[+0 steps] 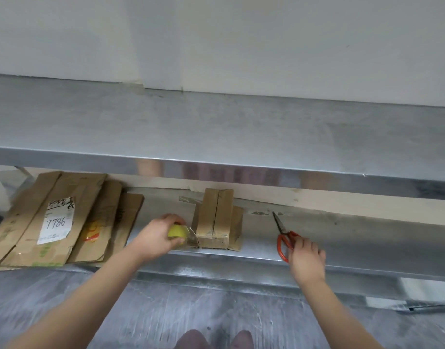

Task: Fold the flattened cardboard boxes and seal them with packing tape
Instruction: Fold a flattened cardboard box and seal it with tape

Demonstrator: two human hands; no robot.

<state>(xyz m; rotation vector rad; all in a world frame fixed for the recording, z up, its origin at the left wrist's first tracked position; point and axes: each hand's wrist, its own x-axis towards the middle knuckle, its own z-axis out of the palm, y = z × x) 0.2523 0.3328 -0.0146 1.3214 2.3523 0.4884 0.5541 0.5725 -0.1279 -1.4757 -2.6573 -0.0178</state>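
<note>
Sealing step: left hand (157,235) grips the tape roll (177,233) just left of the folded box (216,217) on the lower shelf (342,238) — right hand (308,260) rests on the scissors (282,231), grip unclear. Next probably calls for cutting the tape strip (192,238).

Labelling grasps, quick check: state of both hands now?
Left hand: holding tape.
Right hand: touching scissors handle; grip cannot be told.

Bare forearms (90,285), left hand (157,235), right hand (307,258)

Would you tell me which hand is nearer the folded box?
Left: the left hand holds tape beside the box; the right hand is at the scissors, farther right.
</note>
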